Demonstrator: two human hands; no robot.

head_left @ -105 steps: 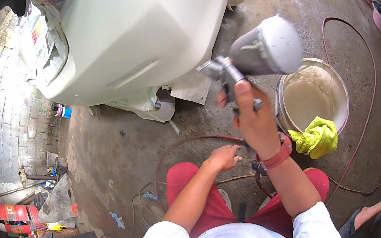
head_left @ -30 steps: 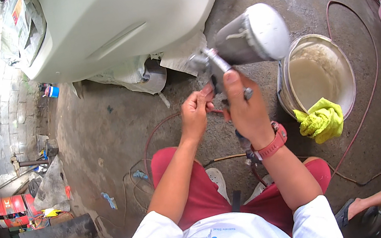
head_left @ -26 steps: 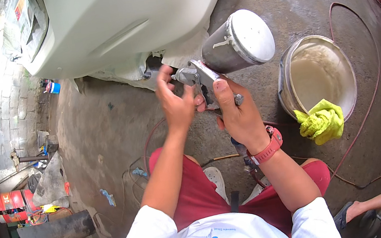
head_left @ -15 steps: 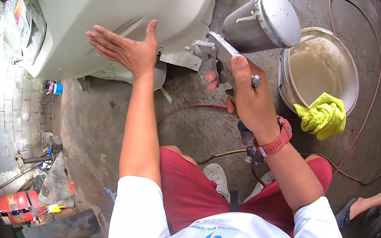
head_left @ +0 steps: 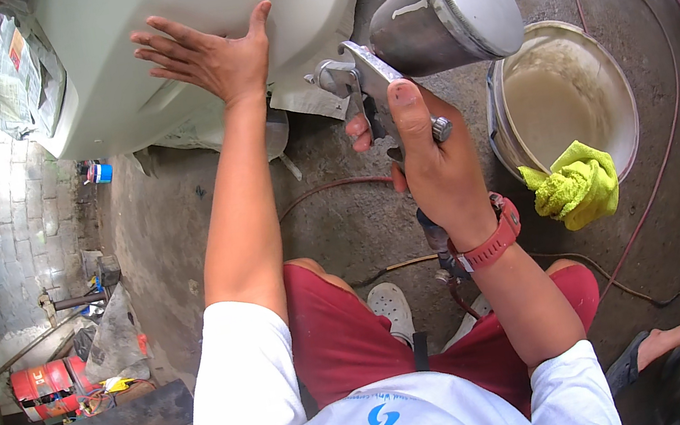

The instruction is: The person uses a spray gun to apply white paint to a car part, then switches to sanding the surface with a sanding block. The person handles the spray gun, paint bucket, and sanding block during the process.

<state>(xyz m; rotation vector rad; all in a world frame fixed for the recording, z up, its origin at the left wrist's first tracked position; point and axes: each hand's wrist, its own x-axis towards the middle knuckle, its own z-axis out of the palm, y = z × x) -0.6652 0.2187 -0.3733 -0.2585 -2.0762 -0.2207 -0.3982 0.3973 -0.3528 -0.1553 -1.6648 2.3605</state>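
Observation:
My right hand (head_left: 433,140) is wrapped round the handle of a metal spray gun (head_left: 371,74), its thumb along the back of the gun's body. A large silver paint cup (head_left: 444,13) with a lid and a white drip down its side sits on the gun, tilted. The nozzle points left, toward a pale greenish-white car body panel (head_left: 129,59). My left hand (head_left: 218,58) is stretched out over that panel with fingers and thumb spread, holding nothing. Whether its palm touches the surface I cannot tell.
A white bucket (head_left: 567,101) stands at right with a yellow-green cloth (head_left: 576,186) over its rim. A reddish hose (head_left: 655,194) curves across the concrete floor. Masking paper (head_left: 25,75) covers part of the panel's left side. Another person's foot (head_left: 647,352) shows at lower right.
Both hands have shifted slightly up and left in view, the spray gun along with the right one. The left hand stays spread before the panel, and the whole scene has shifted a little.

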